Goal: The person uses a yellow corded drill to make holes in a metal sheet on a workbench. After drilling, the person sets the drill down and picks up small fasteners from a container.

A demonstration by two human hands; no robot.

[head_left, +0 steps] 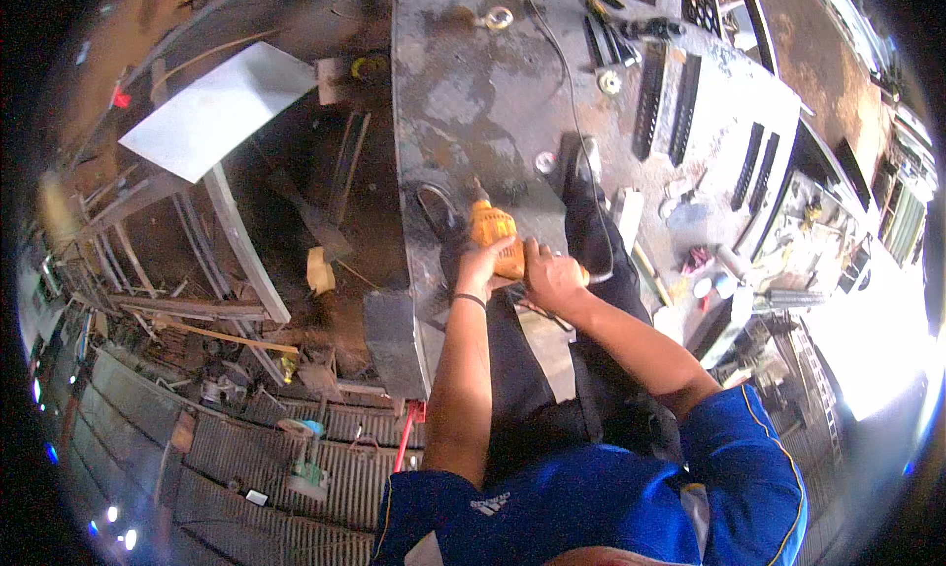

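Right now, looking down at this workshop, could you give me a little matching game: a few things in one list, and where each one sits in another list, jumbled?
Things:
1. orange power drill
2. pale flat sheet
3. roll of tape
4. black slotted bars

Places:
A. leaning over the scrap, left of the steel table
B. gripped by the left hand and right hand
C. on the far right part of the table
D. near the table's far edge, lying alone

Pairs: 1-B, 2-A, 3-D, 4-C
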